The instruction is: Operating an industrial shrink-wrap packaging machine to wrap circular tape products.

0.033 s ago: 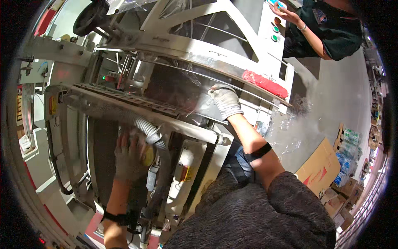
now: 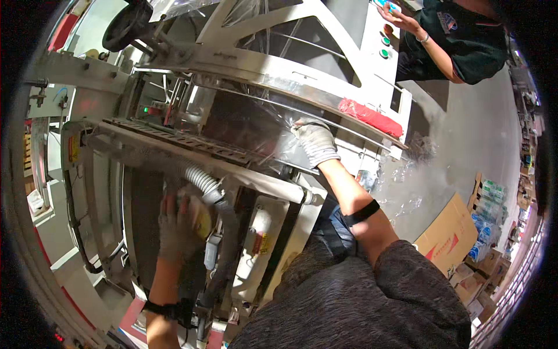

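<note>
My right hand [image 2: 315,141], in a pale knit glove, is closed at the near side of the machine's metal crossbar. Its fingertips pinch clear plastic film [image 2: 279,116], which stretches in creases to the left over a dark bed. My left hand [image 2: 176,230], also gloved, is lower, over a dark belt-like surface [image 2: 145,209]. Its fingers look stretched out, though motion blurs them. Beside its thumb side shows a blurred yellow and pale item [image 2: 203,222], partly covered; its kind is unclear. A ribbed grey hose [image 2: 203,179] runs just right of that hand.
A white machine frame [image 2: 279,72] spans the top, with a red wrapped bundle [image 2: 371,118] on its edge. Green buttons [image 2: 384,53] sit on a white panel. Another person [image 2: 465,41] stands at upper right. A cardboard sheet [image 2: 446,235] and packed bottles [image 2: 482,232] lie right.
My left hand and the yellow item beside it shift slightly. The film by my right fingertips looks a little more drawn up. My right hand barely moves.
</note>
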Action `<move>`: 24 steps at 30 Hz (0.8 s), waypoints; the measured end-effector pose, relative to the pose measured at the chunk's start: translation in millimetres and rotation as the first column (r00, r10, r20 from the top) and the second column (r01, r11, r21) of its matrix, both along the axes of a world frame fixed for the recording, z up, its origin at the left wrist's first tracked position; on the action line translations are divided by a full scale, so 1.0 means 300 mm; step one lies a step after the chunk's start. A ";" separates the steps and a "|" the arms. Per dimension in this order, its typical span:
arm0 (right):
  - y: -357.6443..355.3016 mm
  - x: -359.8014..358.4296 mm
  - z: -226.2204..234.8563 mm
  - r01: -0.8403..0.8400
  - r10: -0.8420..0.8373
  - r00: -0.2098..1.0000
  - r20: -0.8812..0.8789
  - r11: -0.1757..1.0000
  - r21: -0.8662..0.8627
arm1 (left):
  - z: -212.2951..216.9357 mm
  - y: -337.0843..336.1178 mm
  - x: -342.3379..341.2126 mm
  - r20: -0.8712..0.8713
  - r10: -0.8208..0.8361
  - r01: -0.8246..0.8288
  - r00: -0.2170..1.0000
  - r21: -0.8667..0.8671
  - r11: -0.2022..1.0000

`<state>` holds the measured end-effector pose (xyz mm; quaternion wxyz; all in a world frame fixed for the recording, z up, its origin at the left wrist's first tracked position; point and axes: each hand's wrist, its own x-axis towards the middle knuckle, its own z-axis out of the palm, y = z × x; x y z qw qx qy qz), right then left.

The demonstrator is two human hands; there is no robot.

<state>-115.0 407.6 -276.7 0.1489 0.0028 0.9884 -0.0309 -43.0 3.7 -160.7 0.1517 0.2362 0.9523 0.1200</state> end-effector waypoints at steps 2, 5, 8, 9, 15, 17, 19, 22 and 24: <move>-0.007 -0.011 0.036 0.088 -0.092 0.996 -0.019 0.980 -0.180 | 0.043 -0.098 0.110 -0.009 -0.002 0.001 1.000 -0.114 0.993; 0.008 0.005 0.111 -0.001 -0.080 0.976 -0.204 0.930 -0.367 | 0.231 -0.169 0.239 0.110 0.024 0.023 0.994 -0.409 0.912; 0.007 0.024 0.127 0.004 -0.154 0.958 -0.242 0.851 -0.525 | 0.210 -0.387 0.439 0.227 0.082 0.090 0.970 -0.658 0.748; -0.007 0.021 0.208 0.154 -0.200 0.979 -0.028 0.830 -0.536 | 0.263 -0.398 0.468 0.265 0.145 0.036 0.953 -0.577 0.816; 0.038 0.163 0.362 0.368 -0.496 0.865 0.074 0.528 -0.765 | 0.473 -0.368 0.551 -0.012 0.639 -0.633 0.769 -0.152 0.759; 0.083 0.251 0.354 0.253 -0.450 0.892 -0.050 0.587 -0.769 | 0.554 -0.274 0.559 -0.011 0.742 -0.732 0.670 0.150 0.664; 0.097 0.307 0.352 0.252 -0.340 0.940 0.030 0.631 -0.734 | 0.656 -0.086 0.548 -0.019 0.713 -0.643 0.701 0.416 0.644; 0.078 0.387 0.393 0.255 -0.216 0.967 0.137 0.779 -0.572 | 0.756 0.115 0.541 -0.117 0.589 -0.480 0.800 0.464 0.745; 0.055 0.416 0.414 0.247 -0.203 0.969 0.141 0.796 -0.552 | 0.775 0.197 0.578 -0.028 0.624 -0.559 0.781 0.415 0.718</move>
